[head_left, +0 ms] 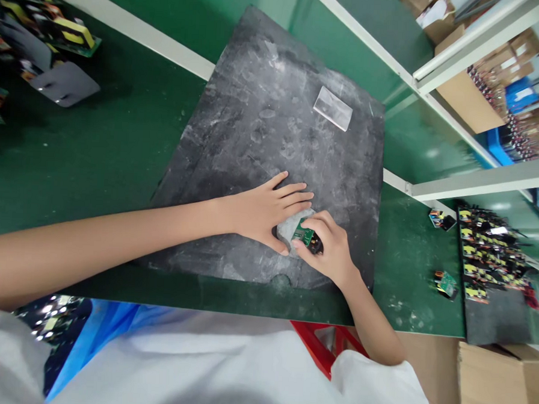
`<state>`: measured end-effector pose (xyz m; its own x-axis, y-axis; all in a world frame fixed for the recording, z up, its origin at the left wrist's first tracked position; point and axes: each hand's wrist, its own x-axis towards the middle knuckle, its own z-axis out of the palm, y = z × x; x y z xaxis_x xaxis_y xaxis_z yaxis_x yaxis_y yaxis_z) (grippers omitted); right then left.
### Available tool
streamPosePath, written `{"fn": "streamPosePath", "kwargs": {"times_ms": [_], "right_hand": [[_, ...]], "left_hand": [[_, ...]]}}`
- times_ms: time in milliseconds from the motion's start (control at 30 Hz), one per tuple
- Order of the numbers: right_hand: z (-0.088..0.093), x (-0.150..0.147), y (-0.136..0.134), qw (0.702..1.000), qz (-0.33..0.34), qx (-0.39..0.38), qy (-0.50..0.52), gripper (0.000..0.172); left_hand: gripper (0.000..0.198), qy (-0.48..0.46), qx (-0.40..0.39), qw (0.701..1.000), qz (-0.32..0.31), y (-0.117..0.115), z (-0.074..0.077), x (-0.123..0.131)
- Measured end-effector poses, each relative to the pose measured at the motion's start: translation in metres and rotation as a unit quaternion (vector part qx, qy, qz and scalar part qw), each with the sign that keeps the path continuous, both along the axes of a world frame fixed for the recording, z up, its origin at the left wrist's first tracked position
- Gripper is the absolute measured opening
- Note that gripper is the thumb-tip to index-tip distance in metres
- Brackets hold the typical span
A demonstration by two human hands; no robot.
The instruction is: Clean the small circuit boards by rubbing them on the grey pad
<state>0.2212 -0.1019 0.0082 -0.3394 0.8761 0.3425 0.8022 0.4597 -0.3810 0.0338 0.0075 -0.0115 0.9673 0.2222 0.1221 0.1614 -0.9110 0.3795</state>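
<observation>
On the worn black mat (264, 135), my left hand (269, 208) lies with its fingers spread and nothing in them. Just right of it, my right hand (333, 244) pinches a small green circuit board (303, 233) with dark parts on it between thumb and fingers. Below the board, between my two hands, is a pale grey rounded piece or patch (286, 230); my hands partly cover it, and I cannot tell its kind. Farther up the mat lies a flat pale rectangular piece (333, 109).
Circuit assemblies with yellow parts (75, 32) stand at upper left. Two loose assemblies, one a green board (446, 285), sit on the green bench (397, 257) at right, beside a tray packed with several more (488, 249). A cardboard box (490, 382) is at lower right.
</observation>
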Motion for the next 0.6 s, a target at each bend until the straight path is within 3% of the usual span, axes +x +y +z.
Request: {"fn": "streamPosePath", "kwargs": {"times_ms": [600], "right_hand": [[-0.0003,-0.0006,-0.0005,1.0,0.0,0.011,-0.004,0.017]], "left_hand": [[0.094,-0.019,0.007,1.0,0.001,-0.0004,-0.0025,0.0013]]}}
